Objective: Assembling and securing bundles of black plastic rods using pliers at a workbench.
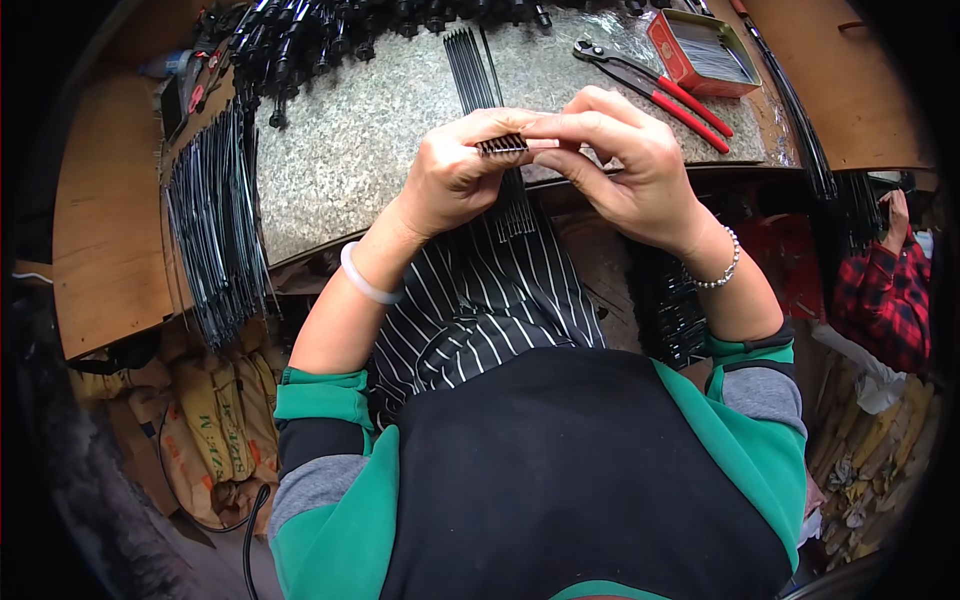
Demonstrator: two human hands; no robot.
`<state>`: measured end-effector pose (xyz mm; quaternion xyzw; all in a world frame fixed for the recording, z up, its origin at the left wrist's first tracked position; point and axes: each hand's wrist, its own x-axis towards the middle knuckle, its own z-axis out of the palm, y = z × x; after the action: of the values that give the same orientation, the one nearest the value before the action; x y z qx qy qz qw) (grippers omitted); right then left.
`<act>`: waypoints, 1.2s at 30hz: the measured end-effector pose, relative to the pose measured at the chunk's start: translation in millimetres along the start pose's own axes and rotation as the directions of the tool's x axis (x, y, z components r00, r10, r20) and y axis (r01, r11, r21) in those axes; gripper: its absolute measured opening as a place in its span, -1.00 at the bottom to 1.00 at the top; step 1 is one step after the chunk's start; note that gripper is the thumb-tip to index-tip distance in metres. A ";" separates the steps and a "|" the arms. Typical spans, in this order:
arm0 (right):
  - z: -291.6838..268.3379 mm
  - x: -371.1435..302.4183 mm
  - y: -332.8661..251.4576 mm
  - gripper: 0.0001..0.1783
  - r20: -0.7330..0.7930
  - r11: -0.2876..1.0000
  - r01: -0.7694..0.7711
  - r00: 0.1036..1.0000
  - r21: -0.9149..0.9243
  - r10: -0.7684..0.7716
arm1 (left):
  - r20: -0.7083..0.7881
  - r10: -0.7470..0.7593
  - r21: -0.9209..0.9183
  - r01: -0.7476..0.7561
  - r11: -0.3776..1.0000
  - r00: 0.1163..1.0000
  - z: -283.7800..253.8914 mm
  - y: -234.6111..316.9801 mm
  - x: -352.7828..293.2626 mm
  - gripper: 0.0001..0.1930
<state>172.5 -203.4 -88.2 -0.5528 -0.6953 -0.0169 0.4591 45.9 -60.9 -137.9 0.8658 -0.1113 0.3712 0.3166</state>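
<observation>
My left hand is closed around a small dark ridged piece, which looks like a row of rod ends side by side. Right beside it, my right hand pinches a small pale strip between thumb and fingers, up against the ridged piece. A flat row of thin black rods runs over the speckled slab, passes beneath my hands and sticks out past the near edge above my lap. My fingers hide where the rods meet the ridged piece.
Red-handled pincers and a red tin of thin silvery pins lie at the back right. Black shafts pile along the back. Bundled black rods hang over the edge at left and right. Another person's plaid sleeve shows far right.
</observation>
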 end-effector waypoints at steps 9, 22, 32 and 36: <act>-4.1 5.7 4.4 -0.72 0.048 0.991 0.121 0.992 -0.062 -0.119 | -0.006 -0.013 0.010 0.013 1.000 1.000 -0.4 3.2 1.3 -0.62; 10.4 8.6 -5.8 -0.73 0.093 0.993 0.113 0.990 -0.035 -0.109 | 0.082 -0.093 0.130 0.082 0.988 0.992 -5.9 20.9 11.5 -0.75; -21.1 7.8 14.1 -0.83 0.250 0.990 -0.138 0.960 0.038 0.125 | 0.426 -0.253 0.157 0.205 0.966 0.869 -16.8 -0.5 -14.4 -0.43; -107.0 -1.6 129.9 -0.79 -0.010 0.739 -0.356 0.904 -0.571 0.428 | 0.493 -0.178 0.185 0.098 0.978 0.852 -18.6 12.7 -9.5 -0.01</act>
<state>340.6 -211.0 -90.3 -0.7965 -0.5536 -0.0891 0.2262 23.2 -59.4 -129.0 0.9603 -0.0991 0.1144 0.2345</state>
